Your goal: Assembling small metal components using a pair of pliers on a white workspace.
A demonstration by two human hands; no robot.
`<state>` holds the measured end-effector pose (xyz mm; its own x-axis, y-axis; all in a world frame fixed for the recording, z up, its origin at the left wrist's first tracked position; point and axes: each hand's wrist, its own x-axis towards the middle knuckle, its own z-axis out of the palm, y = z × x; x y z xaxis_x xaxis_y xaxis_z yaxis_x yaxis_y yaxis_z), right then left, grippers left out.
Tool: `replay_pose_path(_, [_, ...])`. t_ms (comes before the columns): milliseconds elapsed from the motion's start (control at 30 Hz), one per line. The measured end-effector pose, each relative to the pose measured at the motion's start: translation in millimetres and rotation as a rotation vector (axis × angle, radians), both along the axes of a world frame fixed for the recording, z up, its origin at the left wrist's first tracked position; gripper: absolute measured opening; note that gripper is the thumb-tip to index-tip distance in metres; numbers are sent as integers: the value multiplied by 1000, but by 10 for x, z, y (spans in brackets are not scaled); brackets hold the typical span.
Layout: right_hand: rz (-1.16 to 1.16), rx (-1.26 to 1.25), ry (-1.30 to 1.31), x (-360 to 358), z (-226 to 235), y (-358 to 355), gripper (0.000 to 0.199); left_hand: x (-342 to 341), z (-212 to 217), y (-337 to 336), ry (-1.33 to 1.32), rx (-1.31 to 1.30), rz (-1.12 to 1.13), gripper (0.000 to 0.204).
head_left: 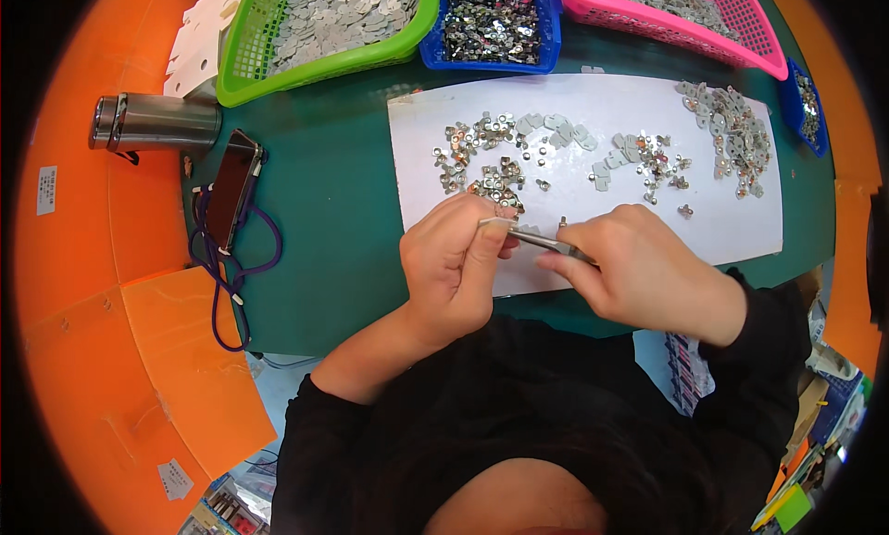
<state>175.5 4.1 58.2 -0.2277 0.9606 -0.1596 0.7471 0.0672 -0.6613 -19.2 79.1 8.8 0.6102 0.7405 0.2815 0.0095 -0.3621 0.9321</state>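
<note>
Rather slender, shiny metal tool (537,240)

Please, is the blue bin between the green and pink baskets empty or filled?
Not empty: small metal pieces cover the bottom of the blue bin; how deep they lie, I cannot tell.

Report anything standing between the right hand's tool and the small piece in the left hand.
Nothing visible: the metal tool reaches from the right hand to beside the pale piece in the left hand.
</note>
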Motion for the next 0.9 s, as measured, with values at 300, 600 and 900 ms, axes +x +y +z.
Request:
replay_pose_path(300, [-165, 136, -43, 5, 56, -13, 21, 27, -25, 55, -84, -101, 63, 20])
replay_pose_path(600, [-116, 105, -90, -39, 25, 15, 22, 40, 34, 30, -32, -167, -19, 24])
replay_pose_path(900, [-138, 89, -128, -84, -4, 18, 22, 80, -18, -43, -38, -109, 105, 25])
